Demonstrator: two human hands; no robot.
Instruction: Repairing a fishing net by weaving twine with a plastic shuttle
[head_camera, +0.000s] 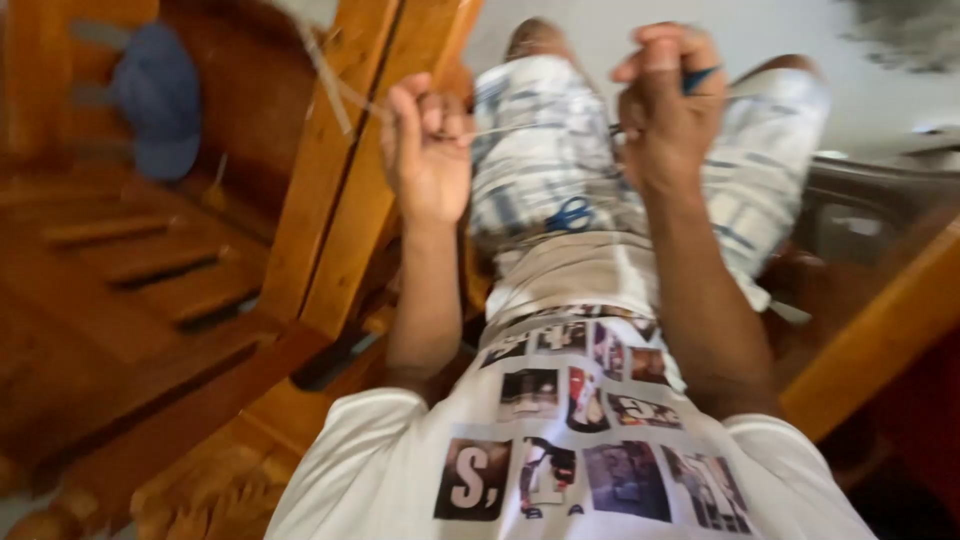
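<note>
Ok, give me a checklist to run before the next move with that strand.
1. Left hand pinches the strand: ok.
2. Right hand closed on a blue-handled tool: ok; its kind, cannot tell.
3. Strand taut between the hands: ok.
4. Scissors on the lap, untouched: ok.
5. Strand runs on to the wooden frame: cannot tell, blurred.

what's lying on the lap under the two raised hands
Blue-handled scissors lie on the plaid shorts, below the left hand and right hand. Blur hides their blades and whatever is beneath them.
</note>
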